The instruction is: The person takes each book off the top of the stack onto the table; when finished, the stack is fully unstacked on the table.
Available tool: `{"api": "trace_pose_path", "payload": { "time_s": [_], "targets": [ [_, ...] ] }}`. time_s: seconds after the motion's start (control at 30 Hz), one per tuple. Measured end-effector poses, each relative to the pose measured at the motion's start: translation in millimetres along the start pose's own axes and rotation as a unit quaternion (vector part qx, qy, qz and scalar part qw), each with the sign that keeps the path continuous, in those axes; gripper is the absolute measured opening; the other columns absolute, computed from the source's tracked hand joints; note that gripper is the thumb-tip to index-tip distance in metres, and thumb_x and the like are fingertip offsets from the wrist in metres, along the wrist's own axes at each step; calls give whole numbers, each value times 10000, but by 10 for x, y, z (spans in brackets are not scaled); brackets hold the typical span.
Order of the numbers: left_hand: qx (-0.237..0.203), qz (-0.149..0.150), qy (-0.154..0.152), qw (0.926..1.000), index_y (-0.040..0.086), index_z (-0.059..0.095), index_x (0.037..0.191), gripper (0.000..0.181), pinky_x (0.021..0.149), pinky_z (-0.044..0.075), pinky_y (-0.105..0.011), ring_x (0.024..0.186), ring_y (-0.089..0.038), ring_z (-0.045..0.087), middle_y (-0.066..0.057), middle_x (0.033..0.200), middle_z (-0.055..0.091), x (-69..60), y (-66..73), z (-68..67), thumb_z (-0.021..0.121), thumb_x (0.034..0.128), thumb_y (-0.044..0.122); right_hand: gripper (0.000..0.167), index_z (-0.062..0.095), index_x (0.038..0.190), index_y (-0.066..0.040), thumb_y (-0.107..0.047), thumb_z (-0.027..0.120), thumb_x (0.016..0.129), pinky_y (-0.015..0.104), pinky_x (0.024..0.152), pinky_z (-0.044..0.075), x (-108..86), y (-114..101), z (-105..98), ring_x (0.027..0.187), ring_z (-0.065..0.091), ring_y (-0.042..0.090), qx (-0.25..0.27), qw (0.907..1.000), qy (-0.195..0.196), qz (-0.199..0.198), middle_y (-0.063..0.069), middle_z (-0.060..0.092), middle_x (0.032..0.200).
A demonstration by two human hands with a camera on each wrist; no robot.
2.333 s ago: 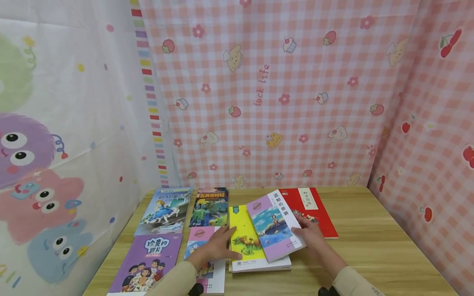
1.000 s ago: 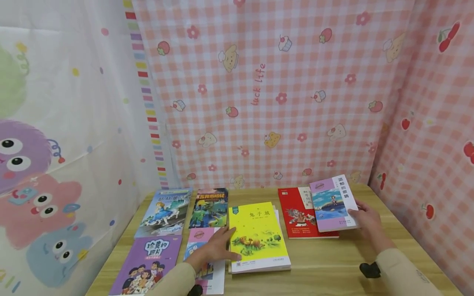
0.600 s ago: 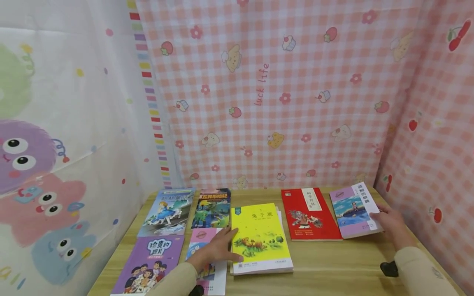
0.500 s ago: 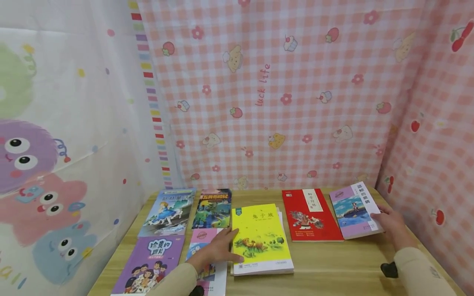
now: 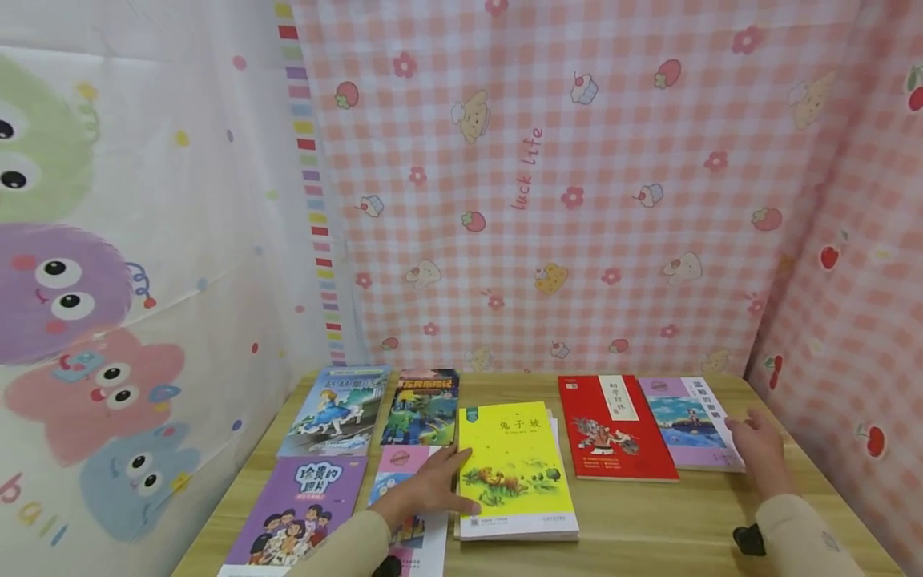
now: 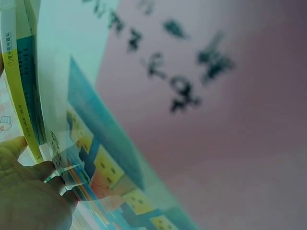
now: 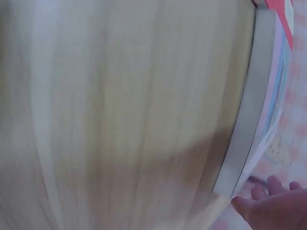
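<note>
Books [image 5: 292,513] on counter [image 5: 642,537]: six laid singly, one stack [image 5: 519,525].
Yellow book [image 5: 515,457] tops the middle stack, left grip [image 5: 431,486] spread along its left edge; whale book [image 5: 681,429] flat just beside red book [image 5: 613,453], right grip [image 5: 763,450] loosely spread at its right edge. Layout appears mostly done; stack seemingly left.

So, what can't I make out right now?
Head view: most of whatever the yellow book hides.
Head view: middle of the pink book, behind the left hand.
Left wrist view: lettering on the pink book, blurred.
Right wrist view: rest of the right hand, cut by the edge.
</note>
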State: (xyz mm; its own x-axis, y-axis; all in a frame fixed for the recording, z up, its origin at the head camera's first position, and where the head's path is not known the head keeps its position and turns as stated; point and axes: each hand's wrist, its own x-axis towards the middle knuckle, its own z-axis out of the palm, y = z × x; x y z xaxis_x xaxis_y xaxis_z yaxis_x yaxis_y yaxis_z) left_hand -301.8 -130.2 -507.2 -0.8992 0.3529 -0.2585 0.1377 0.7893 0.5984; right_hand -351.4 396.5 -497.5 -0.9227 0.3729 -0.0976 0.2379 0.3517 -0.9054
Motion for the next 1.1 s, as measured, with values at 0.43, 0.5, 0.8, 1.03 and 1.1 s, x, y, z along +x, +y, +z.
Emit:
{"api": "trace_pose_path", "payload": {
  "time_s": [0.43,0.5,0.8,1.03,1.1],
  "targets": [
    [221,20,154,9996,173,316,1568,1016,1157,195,-581,1481,-374,171,-149,1617,222,6,15,18,802,763,558,632,170,1535,79,-209,418,1031,551,1146,240,-230,-275,484,1417,235,475,94,9976,-607,-312,344,210,1545],
    [247,48,180,9995,153,309,1569,1026,1155,203,-579,1478,-377,181,-155,1614,228,-5,18,16,804,764,553,627,191,1530,84,-212,423,1029,547,1145,243,-304,-339,590,1411,251,471,70,9971,-700,-301,337,234,1540],
    [124,162,314,9993,62,284,1562,1060,1149,224,-576,1466,-406,196,-226,1597,222,-50,-19,-20,823,765,507,599,240,1525,80,-175,477,1038,511,1067,398,-690,-535,1125,1322,411,462,472,9922,-1119,-282,329,314,1511],
    [-201,-107,397,9990,98,319,1559,1032,1140,212,-604,1466,-424,174,-217,1604,202,-61,-89,-50,830,758,502,577,317,1505,63,-187,523,1027,477,999,478,-992,-569,1458,1259,459,426,301,9891,-1426,-225,299,404,1459],
    [-196,-128,380,9990,91,343,1548,1012,1140,217,-601,1465,-421,181,-212,1604,208,-50,-93,-48,827,761,504,578,325,1505,53,-189,535,1023,481,996,480,-1054,-571,1540,1257,459,418,270,9888,-1459,-143,288,420,1448]
  ]
}}
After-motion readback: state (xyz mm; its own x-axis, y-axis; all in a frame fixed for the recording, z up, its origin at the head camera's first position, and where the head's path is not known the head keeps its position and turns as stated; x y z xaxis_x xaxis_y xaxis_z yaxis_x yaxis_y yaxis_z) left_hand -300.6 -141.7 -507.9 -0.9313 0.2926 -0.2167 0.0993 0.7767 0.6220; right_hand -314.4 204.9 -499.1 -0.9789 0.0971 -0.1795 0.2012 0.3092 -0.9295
